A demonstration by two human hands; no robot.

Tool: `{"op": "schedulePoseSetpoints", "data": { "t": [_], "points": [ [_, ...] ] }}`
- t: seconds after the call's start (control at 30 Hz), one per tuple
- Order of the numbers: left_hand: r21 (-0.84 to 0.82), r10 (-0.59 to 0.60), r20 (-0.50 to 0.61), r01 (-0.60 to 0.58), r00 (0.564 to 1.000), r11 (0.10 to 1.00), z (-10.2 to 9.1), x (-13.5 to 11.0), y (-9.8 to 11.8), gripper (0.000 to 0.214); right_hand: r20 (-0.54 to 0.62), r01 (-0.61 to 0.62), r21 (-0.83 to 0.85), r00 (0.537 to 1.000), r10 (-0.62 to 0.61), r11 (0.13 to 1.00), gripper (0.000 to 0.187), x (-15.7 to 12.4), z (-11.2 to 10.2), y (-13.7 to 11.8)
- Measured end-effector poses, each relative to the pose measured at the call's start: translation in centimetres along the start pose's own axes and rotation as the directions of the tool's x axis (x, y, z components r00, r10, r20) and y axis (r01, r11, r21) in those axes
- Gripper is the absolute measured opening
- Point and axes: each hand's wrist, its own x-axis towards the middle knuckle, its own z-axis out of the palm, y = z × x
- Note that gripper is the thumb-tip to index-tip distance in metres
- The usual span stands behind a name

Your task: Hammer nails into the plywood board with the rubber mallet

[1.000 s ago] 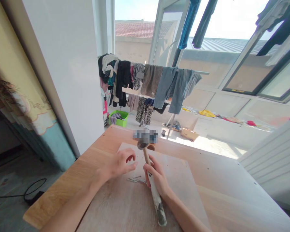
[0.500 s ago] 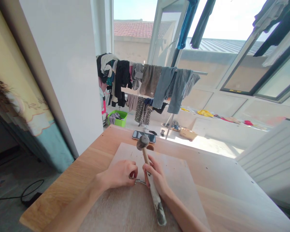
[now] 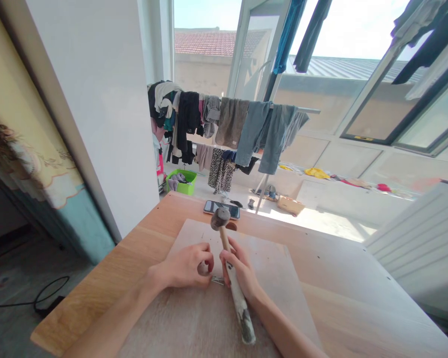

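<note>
Wood of a warm brown forms the table [image 3: 343, 278], dotted with a few dark holes toward its far and right sides; a thinner board [image 3: 186, 318] lies flat on top of it. Near the table's far edge rests a phone [image 3: 234, 213]. Beyond stands a drying rack [image 3: 309, 110] hung with trousers, towels and darker clothes, and a green basket [image 3: 188, 188] holding grey cloth sits on the floor below its left end. Bright windows [image 3: 257, 54] fill the far side of the room, with rooftops outside; a white wall [image 3: 93, 99] and a yellow and blue curtain [image 3: 37, 149] close off the left.

Over the board, the right hand [image 3: 242, 271] has its fingers wrapped round the upper handle of a hammer [image 3: 235, 286], whose head points away toward the phone and whose handle end slants back toward the wearer. A small cluster of nails [image 3: 217, 281] lies on the board between the two hands, just beside the left fingertips. The left hand [image 3: 186, 266] is half curled, a gap showing inside thumb and forefinger; whether its tips pinch a nail, I cannot tell.
</note>
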Motion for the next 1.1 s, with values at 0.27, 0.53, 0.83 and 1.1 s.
{"op": "schedulePoseSetpoints", "data": {
  "t": [0.27, 0.53, 0.83, 1.1],
  "points": [
    [-0.044, -0.027, 0.061, 0.030, 0.998, 0.999, -0.4, -0.2, 1.3, 0.016, 0.008, 0.008, 0.000, 1.000, -0.008, 1.000, 0.043, 0.0, 0.0, 0.0],
    [-0.113, 0.040, -0.026, -0.043, 0.999, 0.993, -0.5, -0.1, 0.6, 0.016, 0.002, 0.003, 0.017, 1.000, -0.003, 1.000, 0.047, 0.1, -0.2, 0.4],
    [-0.177, 0.005, -0.037, -0.012, 0.999, 0.984, -0.2, 0.3, -0.2, 0.012, 0.001, -0.008, 0.021, 1.000, 0.008, 1.000, 0.051, 0.1, -0.2, 0.1],
    [-0.267, -0.105, -0.271, 0.031, 0.957, 0.963, 0.4, 1.1, -0.7, 0.007, -0.023, -0.007, 0.033, 1.000, 0.007, 0.999, 0.048, 0.2, -0.3, 0.2]
  ]
}}
